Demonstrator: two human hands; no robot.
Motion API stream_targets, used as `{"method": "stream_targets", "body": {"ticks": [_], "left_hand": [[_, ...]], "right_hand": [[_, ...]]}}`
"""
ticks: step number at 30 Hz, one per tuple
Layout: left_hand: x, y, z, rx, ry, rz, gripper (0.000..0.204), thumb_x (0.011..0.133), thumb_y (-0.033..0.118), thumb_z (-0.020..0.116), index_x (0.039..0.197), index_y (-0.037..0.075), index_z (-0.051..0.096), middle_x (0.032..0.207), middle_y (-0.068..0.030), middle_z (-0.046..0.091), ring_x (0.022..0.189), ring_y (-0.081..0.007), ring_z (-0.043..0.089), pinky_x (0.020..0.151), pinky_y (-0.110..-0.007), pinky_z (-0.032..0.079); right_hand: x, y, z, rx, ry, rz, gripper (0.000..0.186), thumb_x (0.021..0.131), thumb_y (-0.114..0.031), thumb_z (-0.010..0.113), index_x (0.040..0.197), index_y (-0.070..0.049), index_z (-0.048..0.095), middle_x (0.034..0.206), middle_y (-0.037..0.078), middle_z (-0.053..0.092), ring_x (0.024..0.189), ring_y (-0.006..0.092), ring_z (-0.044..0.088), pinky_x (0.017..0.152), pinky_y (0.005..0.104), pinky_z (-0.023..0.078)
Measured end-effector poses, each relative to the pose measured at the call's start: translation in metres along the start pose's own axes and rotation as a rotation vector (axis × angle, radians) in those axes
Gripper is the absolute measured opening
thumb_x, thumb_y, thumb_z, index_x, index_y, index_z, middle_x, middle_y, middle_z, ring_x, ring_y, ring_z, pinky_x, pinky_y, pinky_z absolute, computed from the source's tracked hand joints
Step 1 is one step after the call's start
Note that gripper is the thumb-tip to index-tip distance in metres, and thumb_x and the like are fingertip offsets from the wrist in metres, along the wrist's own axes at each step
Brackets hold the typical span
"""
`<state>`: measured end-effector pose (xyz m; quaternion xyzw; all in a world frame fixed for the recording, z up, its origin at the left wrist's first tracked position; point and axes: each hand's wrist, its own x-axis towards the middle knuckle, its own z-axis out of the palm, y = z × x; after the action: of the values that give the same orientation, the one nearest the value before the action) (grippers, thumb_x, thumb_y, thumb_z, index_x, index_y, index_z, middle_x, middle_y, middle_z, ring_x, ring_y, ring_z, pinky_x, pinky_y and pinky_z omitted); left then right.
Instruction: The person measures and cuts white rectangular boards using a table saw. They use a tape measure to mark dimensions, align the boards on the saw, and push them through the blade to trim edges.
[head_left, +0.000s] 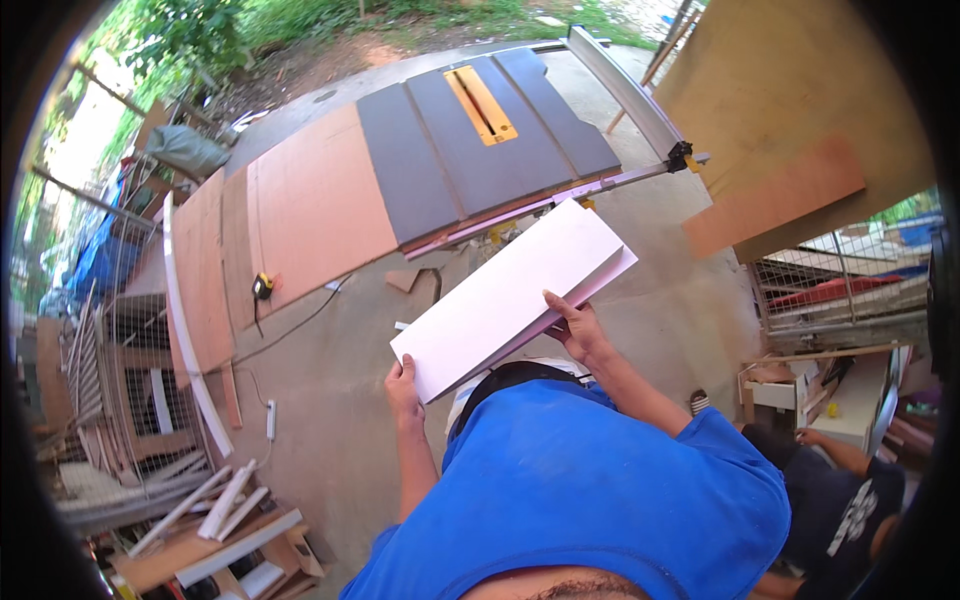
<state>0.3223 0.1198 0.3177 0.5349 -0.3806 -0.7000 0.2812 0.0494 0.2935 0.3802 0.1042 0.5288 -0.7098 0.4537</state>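
Several long white boards [510,295] are stacked in front of my body, slanting up to the right. My left hand [403,390] is closed on their lower left end, thumb on the top face. Farther right, my right hand [578,332] grips the near long edge, its thumb over the top board and the other fingers hidden beneath. The lower boards stick out at the right end. Just beyond the stack stands a table saw with a dark grey top [420,105] and a yellow insert plate [480,105].
A plywood surface [310,190] extends left from the saw, with a tape measure [262,287] on it. The saw's fence [630,95] is at the far right. Wood offcuts [240,540] lie lower left. Another person [840,500] is at lower right. A cable crosses the floor.
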Motion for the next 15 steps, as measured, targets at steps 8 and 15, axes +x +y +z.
{"method": "stream_targets", "body": {"ticks": [8, 15], "left_hand": [[0.093, 0.029, 0.005, 0.068, -0.018, 0.072, 0.037, 0.102, 0.025, 0.056, 0.113, -0.009, 0.065, 0.099, -0.0090, 0.069, 0.083, -0.0137, 0.062, 0.075, -0.028, 0.051], [0.174, 0.081, -0.019, 0.148, 0.160, 0.171, 0.039, 0.103, 0.028, 0.053, 0.108, -0.008, 0.066, 0.096, -0.0107, 0.069, 0.083, -0.0159, 0.063, 0.076, -0.032, 0.052]], "right_hand": [[0.073, 0.010, 0.024, 0.075, -0.029, -0.069, 0.054, 0.078, -0.030, 0.085, 0.121, -0.013, 0.056, 0.110, 0.002, 0.062, 0.099, 0.0204, 0.062, 0.081, 0.0407, 0.055], [0.151, 0.028, 0.089, 0.183, -0.216, 0.016, 0.068, 0.083, -0.041, 0.075, 0.137, -0.015, 0.041, 0.123, 0.005, 0.056, 0.111, 0.0232, 0.058, 0.092, 0.0454, 0.052]]}}
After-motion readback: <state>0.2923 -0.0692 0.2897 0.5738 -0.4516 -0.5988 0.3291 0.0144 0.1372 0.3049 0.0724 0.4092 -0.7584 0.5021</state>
